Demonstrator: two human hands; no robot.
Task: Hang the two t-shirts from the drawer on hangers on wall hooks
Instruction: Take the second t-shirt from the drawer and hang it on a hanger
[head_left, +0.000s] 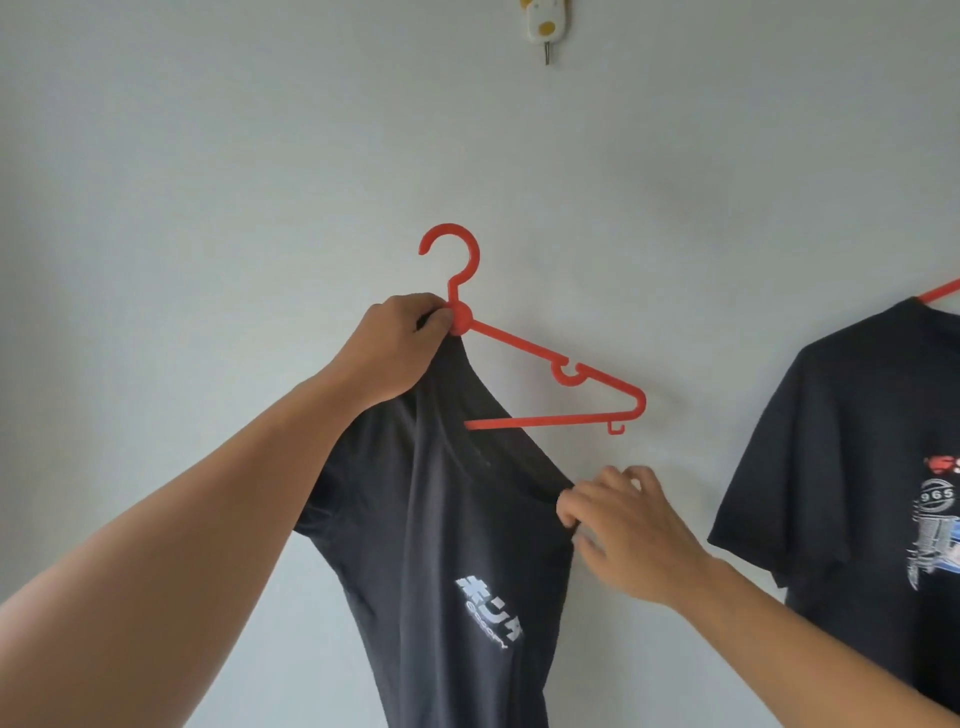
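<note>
A black t-shirt (447, 530) with white chest lettering hangs in front of the wall, partly threaded onto a red plastic hanger (550, 364). My left hand (395, 348) grips the hanger's neck together with the shirt's collar. The hanger's right arm sticks out bare through the neck opening. My right hand (618, 525) pinches the collar's right edge below that arm. A second black t-shirt (841, 447) with a printed graphic hangs at the right on another red hanger (940, 292). A white wall hook (544, 26) with yellow spots sits above, with nothing on it.
A plain pale grey wall (208, 208) fills the view behind everything. The second shirt runs off the right edge of the frame.
</note>
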